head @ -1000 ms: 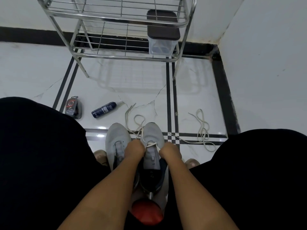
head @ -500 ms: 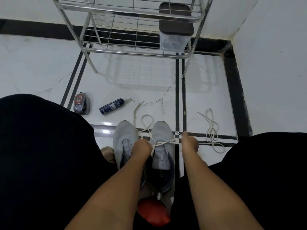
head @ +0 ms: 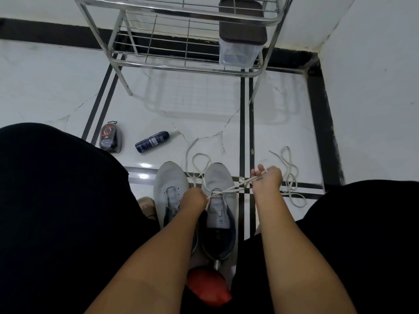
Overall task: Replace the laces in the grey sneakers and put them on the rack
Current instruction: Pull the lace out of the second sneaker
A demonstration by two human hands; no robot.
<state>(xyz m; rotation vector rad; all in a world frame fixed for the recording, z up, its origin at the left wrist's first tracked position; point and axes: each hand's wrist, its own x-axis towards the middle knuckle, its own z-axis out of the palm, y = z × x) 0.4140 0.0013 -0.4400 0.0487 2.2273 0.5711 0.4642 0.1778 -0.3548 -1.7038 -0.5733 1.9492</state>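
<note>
Pinching white lace (head: 229, 189) at right grey sneaker's (head: 218, 200) eyelets: left hand (head: 195, 198), fingers curled. Pulled lace taut toward 3 o'clock with right hand (head: 267, 177), fingers closed round it. Stood both sneakers on floor (head: 68, 87), left sneaker (head: 169, 186) unlaced, rack (head: 186, 37) at 12 o'clock. Lay at 3 o'clock: spare lace (head: 289, 175).

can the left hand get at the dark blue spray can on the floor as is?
Probably not right away. The left hand pinches the white lace at the right grey sneaker, so it is occupied. Once it lets go, bare floor past the left grey sneaker leads to the dark blue spray can.
</note>
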